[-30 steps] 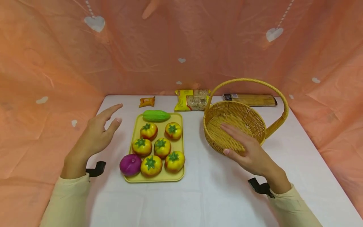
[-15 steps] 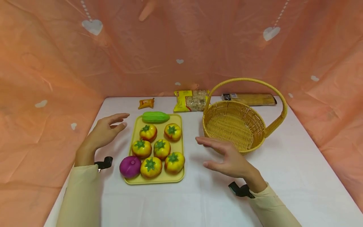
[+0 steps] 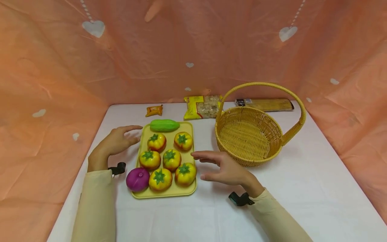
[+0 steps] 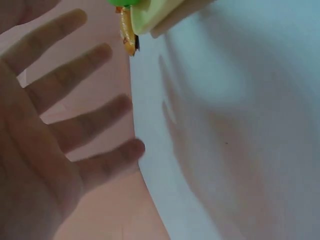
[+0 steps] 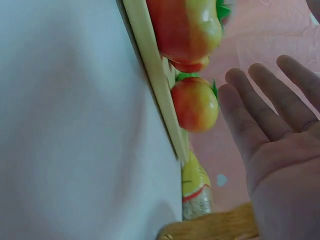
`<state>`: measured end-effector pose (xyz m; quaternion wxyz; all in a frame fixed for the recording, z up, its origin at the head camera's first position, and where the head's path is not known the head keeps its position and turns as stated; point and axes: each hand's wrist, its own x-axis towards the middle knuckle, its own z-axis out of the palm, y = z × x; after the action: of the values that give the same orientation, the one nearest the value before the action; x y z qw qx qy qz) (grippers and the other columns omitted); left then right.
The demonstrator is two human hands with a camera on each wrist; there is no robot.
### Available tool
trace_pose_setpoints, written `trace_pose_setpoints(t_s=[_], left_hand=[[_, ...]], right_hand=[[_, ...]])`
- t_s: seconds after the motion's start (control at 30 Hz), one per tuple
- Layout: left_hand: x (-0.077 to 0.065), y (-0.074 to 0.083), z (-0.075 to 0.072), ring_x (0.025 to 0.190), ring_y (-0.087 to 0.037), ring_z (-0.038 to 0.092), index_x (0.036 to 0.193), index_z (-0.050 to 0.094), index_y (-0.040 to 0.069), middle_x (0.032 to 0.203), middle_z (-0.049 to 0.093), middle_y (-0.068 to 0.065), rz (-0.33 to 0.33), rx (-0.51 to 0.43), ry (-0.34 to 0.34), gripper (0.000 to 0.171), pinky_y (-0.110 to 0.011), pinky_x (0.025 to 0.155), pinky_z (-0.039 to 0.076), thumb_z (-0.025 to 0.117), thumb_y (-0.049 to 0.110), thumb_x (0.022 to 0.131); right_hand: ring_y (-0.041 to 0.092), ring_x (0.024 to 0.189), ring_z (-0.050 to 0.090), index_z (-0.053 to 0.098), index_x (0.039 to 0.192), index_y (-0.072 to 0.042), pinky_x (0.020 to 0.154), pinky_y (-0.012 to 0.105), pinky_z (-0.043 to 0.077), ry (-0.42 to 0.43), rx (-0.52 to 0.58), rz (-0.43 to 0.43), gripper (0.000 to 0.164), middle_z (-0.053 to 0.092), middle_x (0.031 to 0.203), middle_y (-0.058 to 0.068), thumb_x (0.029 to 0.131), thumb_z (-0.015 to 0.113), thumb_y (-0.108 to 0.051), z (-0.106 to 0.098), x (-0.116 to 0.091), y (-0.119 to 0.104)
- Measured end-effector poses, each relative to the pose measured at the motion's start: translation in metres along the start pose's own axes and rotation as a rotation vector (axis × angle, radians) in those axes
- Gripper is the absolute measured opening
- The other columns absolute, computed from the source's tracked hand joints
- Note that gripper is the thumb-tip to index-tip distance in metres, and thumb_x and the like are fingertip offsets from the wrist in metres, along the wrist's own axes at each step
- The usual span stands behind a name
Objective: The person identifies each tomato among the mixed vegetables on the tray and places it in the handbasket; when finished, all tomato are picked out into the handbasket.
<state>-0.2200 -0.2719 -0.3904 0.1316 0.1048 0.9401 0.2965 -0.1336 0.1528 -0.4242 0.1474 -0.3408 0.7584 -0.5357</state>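
A yellow tray holds several yellow-red tomato-like fruits with green leafy tops. A green ridged gourd lies at its far end, and a round purple vegetable sits at the near left corner. My left hand hovers by the tray's left edge, holding nothing; its fingers are spread in the left wrist view. At the right edge is my right hand, its extended fingers beside the fruits in the right wrist view. Whether either hand touches the tray, I cannot tell.
A wicker basket with a tall handle stands right of the tray on the white table. Along the back lie a small orange packet, a yellow food bag and a long packet of sticks or noodles.
Both hands have come inward to the tray: the left moved right and down, the right moved left from in front of the basket. The tray and its contents stay put.
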Motion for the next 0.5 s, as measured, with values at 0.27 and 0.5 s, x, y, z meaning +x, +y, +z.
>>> trace_pose_setpoints(t_s=[0.27, 0.5], left_hand=[[0.001, -0.010, 0.010, 0.160, -0.059, 0.026, 0.169, 0.042, 0.014, 0.174, 0.034, -0.030, -0.072, 0.077, -0.123, 0.079, -0.084, 0.124, 0.020, 0.075, 0.038, 0.101], [0.005, -0.014, 0.011, 0.155, -0.073, 0.019, 0.170, 0.036, 0.008, 0.173, 0.024, -0.039, -0.023, 0.147, -0.134, 0.086, -0.087, 0.122, 0.019, 0.078, 0.034, 0.100]], right_hand=[[0.033, 0.149, 0.059, 0.058, 0.159, -0.009, 0.129, 0.044, 0.044, -0.042, 0.097, 0.072, 0.067, 0.060, 0.161, 0.015, 0.097, 0.082, -0.015, 0.010, 0.010, 0.013], [0.024, 0.150, 0.057, 0.057, 0.159, -0.008, 0.128, 0.032, 0.042, -0.074, 0.152, 0.104, 0.068, 0.060, 0.162, 0.013, 0.097, 0.083, -0.013, 0.018, 0.015, 0.022]])
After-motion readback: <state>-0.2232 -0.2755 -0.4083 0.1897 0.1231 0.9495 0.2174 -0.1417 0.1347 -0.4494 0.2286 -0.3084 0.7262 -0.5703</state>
